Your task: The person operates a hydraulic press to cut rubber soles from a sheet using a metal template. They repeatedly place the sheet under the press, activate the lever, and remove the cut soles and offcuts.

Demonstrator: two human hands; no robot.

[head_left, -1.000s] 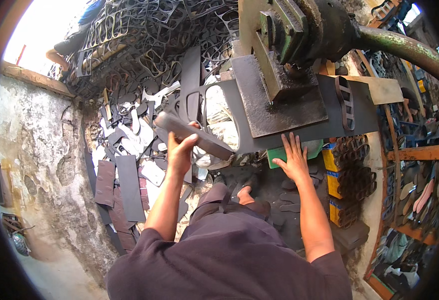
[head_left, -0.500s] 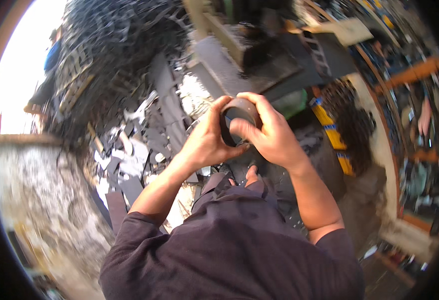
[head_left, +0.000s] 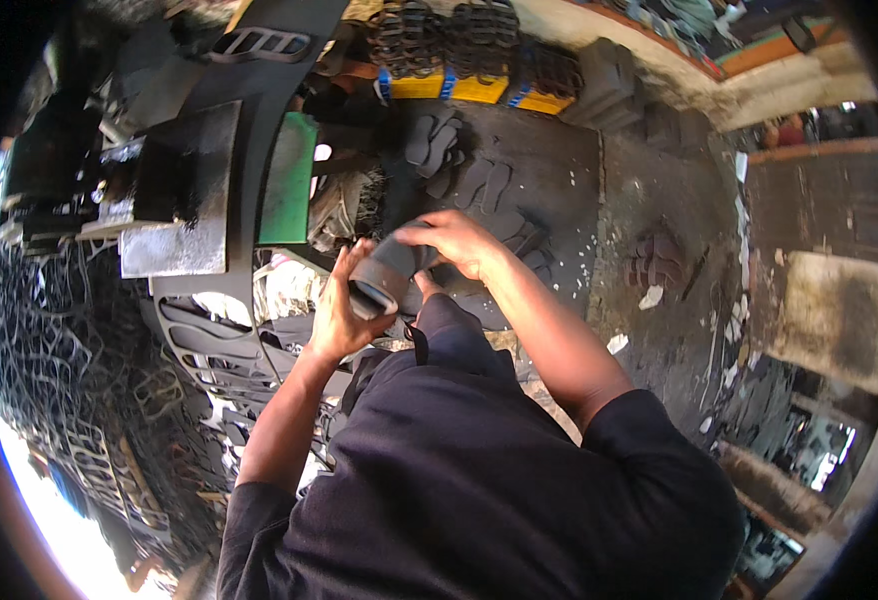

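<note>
Both hands are closed around a dark grey, bent sheet-like piece (head_left: 389,268), apparently foam or rubber, folded so that a gap shows at its near end. My left hand (head_left: 334,322) wraps its left and near side, thumb along the lower edge. From the far right, my right hand (head_left: 456,243) grips its upper end with the fingers partly hidden behind it. Beyond my hands, several dark sole-shaped pieces (head_left: 437,142) lie on the floor, some stacked.
At the left stands a machine with a metal plate (head_left: 174,250), beside a green panel (head_left: 289,180). Tangled dark cut-out scraps (head_left: 59,340) heap up at the far left. Yellow boxes (head_left: 474,88) with dark sole stacks on top line the back. Grey blocks (head_left: 607,85) stand beside them.
My view has swung right, so the machine and scrap heap now sit at the left and the floor soles show. The held piece has been tilted and its fold looks flatter.
</note>
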